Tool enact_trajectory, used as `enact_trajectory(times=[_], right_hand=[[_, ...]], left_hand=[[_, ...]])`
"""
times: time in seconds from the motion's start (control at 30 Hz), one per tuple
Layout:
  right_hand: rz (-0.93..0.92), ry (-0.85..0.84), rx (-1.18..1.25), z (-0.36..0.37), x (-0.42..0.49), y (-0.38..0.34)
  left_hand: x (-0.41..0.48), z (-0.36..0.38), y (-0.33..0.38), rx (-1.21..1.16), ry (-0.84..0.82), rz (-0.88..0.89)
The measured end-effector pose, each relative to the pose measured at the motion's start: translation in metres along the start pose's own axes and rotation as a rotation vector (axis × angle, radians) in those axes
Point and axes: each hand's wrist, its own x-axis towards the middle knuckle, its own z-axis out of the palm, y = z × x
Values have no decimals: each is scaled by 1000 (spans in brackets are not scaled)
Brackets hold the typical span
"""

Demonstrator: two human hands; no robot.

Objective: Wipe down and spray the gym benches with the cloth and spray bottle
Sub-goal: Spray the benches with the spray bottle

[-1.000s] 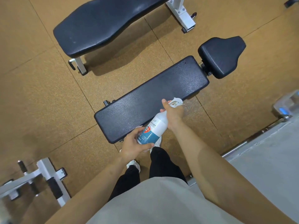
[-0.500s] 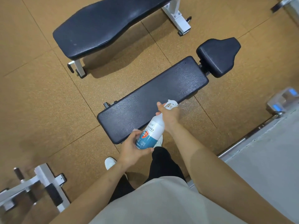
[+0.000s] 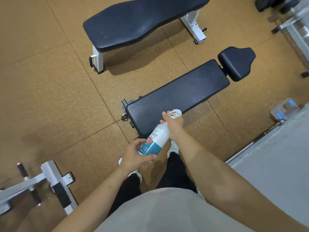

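- Spray bottle (image 3: 154,141): one, white with a blue lower label. It is held in the air above the floor (image 3: 50,97) at the near edge of the near bench (image 3: 180,92). It is tilted so that its trigger head (image 3: 175,113) lies over the edge of the pad.
- Right hand (image 3: 173,123): the fingers are curled round the bottle's neck just below the trigger head. Whether a finger presses the trigger cannot be told.
- Left hand (image 3: 135,154): the fingers and thumb are curled round the bottle's base and steady it.
- Near bench: one long black pad with a short seat pad (image 3: 236,62) at its far right end. A pale sheen on the long pad may be spray or glare; which cannot be told.
- Far bench (image 3: 142,19): one contoured black pad on white legs, well apart from both hands.
- Cloth: none in view.
- White frame (image 3: 50,180): one, at lower left and cut off by the picture's edge. Whether it belongs to a third bench cannot be told.
- Stage, as judged: the task appears to be early. The spraying of the near bench is in hand or about to begin. The wiping of this bench appears to be left to do, as does the spraying and wiping of the far bench.
- Count: two benches, one spray bottle, two hands, no cloth in view.
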Motion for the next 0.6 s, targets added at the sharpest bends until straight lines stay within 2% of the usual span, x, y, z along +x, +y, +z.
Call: enact_trajectory(times=[0.17, 0.6], right_hand=[[-24, 75, -17, 32, -30, 22], [-29, -58, -27, 64, -26, 0]], left_hand=[[-23, -36, -23, -2, 10, -2], [-18, -62, 1, -1, 48, -38]])
